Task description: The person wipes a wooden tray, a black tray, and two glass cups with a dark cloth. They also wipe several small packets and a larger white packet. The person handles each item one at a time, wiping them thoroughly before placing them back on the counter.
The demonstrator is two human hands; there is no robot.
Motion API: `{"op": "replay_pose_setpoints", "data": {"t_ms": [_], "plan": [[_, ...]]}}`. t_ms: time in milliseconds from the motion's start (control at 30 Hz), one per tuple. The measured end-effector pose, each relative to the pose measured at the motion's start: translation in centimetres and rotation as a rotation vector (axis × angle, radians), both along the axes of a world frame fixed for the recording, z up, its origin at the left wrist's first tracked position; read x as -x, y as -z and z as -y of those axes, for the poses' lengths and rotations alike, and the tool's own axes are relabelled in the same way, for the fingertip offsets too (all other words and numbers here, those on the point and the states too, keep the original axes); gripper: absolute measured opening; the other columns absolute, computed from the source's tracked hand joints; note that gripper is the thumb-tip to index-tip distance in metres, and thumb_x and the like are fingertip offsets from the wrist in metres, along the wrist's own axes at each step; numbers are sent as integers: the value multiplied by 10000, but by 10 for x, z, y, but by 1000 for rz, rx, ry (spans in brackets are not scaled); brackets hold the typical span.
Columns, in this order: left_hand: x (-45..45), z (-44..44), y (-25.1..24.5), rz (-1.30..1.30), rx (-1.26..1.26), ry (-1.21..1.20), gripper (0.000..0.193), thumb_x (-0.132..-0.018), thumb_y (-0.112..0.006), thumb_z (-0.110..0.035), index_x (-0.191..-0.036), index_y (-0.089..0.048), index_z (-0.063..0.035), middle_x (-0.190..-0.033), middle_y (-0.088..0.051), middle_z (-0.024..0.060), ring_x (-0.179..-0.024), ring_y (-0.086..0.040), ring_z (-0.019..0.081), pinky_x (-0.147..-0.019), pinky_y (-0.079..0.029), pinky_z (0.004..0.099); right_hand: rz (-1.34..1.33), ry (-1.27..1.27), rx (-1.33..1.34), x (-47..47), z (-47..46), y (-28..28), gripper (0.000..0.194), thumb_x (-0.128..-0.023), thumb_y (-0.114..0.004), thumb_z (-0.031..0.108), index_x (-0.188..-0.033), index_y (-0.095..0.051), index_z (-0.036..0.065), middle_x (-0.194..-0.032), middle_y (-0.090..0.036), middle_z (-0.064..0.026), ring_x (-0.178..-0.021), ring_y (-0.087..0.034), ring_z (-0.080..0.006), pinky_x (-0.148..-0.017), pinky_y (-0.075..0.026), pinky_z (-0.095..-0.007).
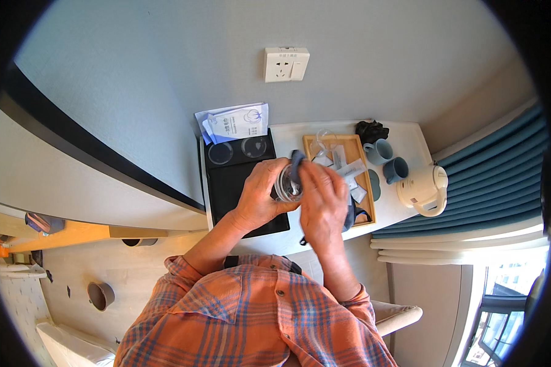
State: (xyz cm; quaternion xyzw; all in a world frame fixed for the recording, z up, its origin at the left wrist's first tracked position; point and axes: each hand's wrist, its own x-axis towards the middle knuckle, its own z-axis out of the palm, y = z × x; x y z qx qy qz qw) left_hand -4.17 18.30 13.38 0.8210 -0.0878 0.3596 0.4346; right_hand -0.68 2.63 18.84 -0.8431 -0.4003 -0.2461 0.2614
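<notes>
My left hand (258, 197) is wrapped around a clear glass (285, 186), holding it over the front of a narrow white table. A dark grey-blue cloth (297, 166) is pinched in my right hand (322, 197) and touches the glass's rim. Just beyond the cloth, another clear glass item (323, 142) stands on a bamboo tray (368, 183) with several small packets (351, 169). More dark fabric shows beside my right wrist, partly hidden. Left of the glass lies a black tray (227, 192), with two round clear lids or dishes (254, 146) at its back.
Packaged disposable towels (238, 123) lean at the back left. To the right are a crumpled black item (372, 131), a light mug (379, 152), a dark blue mug (395, 170) and a cream electric kettle (422, 190). A wall socket (286, 65) is above the table; a blue curtain (491, 179) hangs right.
</notes>
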Motion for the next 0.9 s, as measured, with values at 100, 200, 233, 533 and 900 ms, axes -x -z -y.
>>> {"op": "replay_pose_setpoints", "data": {"t_ms": [100,200,233,533,900], "plan": [[2,-3,-4,74,-36,8,728,-611,-898,-205,-1230,-552,-41,-1126,-629,135,-1041,-611,349,-920,-488,430,-173,-13,-106,0,2,0,316,-820,-597,-46,-1129,-663,-53,-1178,-642,-135,-1043,-563,-322,-891,-465,-415],[4,-5,-8,52,-7,43,753,-584,-900,-172,-1236,-546,-40,-1140,-625,133,-1053,-606,350,-935,-481,434,-114,-39,-169,9,3,3,341,-795,-602,-68,-1131,-659,-64,-1200,-624,-146,-1054,-555,-333,-884,-475,-414],[4,-6,-9,56,-16,45,759,-579,-898,-163,-1238,-544,-39,-1143,-624,135,-1055,-605,352,-939,-479,437,-111,-13,-145,13,2,4,352,-785,-602,-73,-1133,-658,-65,-1209,-617,-150,-1051,-554,-337,-888,-476,-415],[4,-25,-5,32,-86,24,783,-579,-888,-183,-1258,-529,-33,-1152,-620,150,-1066,-600,377,-939,-471,456,-199,-209,-196,33,-14,9,440,-730,-628,-89,-1169,-643,-65,-1244,-586,-182,-1069,-555,-368,-923,-486,-441],[10,-28,0,-13,-131,-19,836,-502,-887,-76,-1260,-536,-42,-1166,-622,144,-1105,-579,381,-961,-463,461,-270,-147,-199,33,-17,11,347,-739,-589,-79,-1072,-683,-50,-1159,-633,-160,-1018,-585,-347,-913,-488,-407]]}}
